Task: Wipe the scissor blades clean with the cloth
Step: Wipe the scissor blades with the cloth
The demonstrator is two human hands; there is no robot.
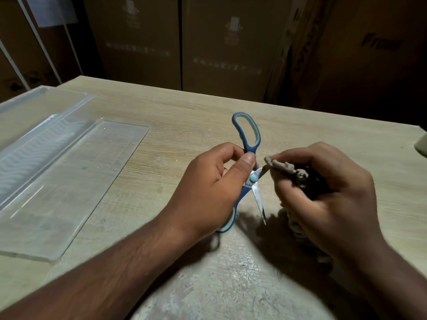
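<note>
My left hand (215, 181) grips blue scissors (248, 144) near their pivot, thumb pressed on the shank just above the light-blue screw. The blades are spread apart. One blade (259, 199) points down toward me, bare and shiny. The other blade runs right and disappears into a grey-brown cloth (284, 168) bunched in my right hand (323, 190). The fingers of that hand pinch the cloth around this blade close to the pivot. One handle loop stands up above my left hand; the other shows below my palm. More cloth hangs under my right hand.
A wooden table (184, 116) carries everything. At the left lie a flat clear plastic sheet (69, 181) and a clear plastic tray (34, 125). Cardboard boxes (226, 42) stand behind the table's far edge. A pale object (421, 146) peeks in at the right edge.
</note>
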